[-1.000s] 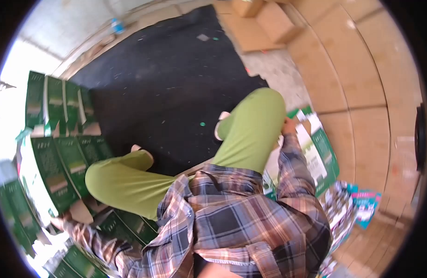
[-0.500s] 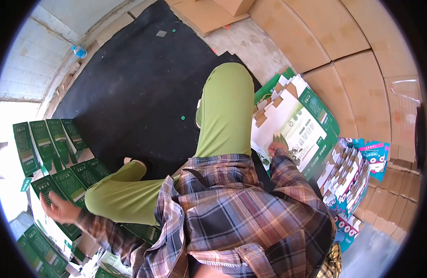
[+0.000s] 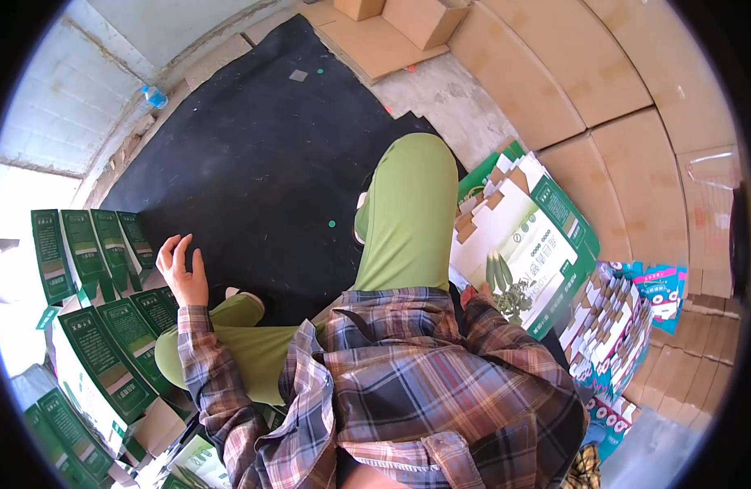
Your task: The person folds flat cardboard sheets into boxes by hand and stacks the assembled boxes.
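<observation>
My left hand (image 3: 182,269) is raised beside my left knee with its fingers apart and nothing in it. Rows of green printed cartons (image 3: 110,359) stand just left of it. Close to my right thigh, my right hand (image 3: 472,295) is at the near left edge of a stack of flat white and green printed cartons (image 3: 522,253). Its fingers are mostly hidden by the sleeve and the stack's edge, so their grip is unclear. Vegetables are printed on the top carton.
A black mat (image 3: 253,155) covers the floor ahead. Large brown boxes (image 3: 636,163) are stacked at the right, with blue and pink cartons (image 3: 616,326) below them. An open brown box (image 3: 416,20) lies at the top. A blue bottle (image 3: 154,96) is by the wall.
My left hand has come off the green cartons at the left and moved up and inward. My right hand has drawn back from the top of the flat stack to its near edge.
</observation>
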The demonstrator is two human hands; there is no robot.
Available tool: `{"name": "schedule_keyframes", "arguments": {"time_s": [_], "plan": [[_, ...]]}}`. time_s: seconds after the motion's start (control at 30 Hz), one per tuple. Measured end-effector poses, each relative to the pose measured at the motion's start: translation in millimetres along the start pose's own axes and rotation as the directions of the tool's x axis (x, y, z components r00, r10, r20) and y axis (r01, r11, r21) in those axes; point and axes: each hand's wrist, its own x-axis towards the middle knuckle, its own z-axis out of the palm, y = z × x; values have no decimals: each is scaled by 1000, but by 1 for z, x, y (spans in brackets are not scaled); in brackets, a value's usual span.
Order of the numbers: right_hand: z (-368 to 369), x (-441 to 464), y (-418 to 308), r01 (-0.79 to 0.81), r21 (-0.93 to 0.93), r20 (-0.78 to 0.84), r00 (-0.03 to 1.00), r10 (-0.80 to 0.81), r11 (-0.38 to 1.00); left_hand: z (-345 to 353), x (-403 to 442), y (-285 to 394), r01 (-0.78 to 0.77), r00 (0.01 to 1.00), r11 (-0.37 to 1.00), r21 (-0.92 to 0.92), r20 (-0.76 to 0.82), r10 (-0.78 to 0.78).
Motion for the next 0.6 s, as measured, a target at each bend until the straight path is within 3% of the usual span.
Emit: {"name": "schedule_keyframes", "arguments": {"time_s": [0.07, 0.17, 0.23, 0.3, 0.37, 0.47, 0.6], "plan": [[11, -8, 8, 185, 113, 64, 979, -193, 976, 0, -2, -5, 7, 1000, 999, -35, 6, -7], [33, -32, 4, 278, 165, 91, 951, -295, 946, 2, -3, -13, 38, 999, 995, -88, 31, -36], [50, -39, -7, 395, 157, 217, 880, -421, 905, 2, -2, -12, -14, 1000, 997, -70, -11, 14], [83, -56, -20, 515, 188, 222, 807, -547, 836, 2, -2, -11, 241, 965, 924, -296, 177, -195], [125, -114, -35, 489, 197, 146, 842, -519, 850, 1, -2, -8, 149, 985, 953, -262, 126, -119], [161, -161, -51, 550, 232, 218, 774, -594, 802, 1, 1, -7, 123, 989, 963, -241, 114, -97], [189, -242, -34, 508, 331, 474, 639, -605, 795, 4, 1, -12, 124, 989, 964, -234, 105, -101]]}}
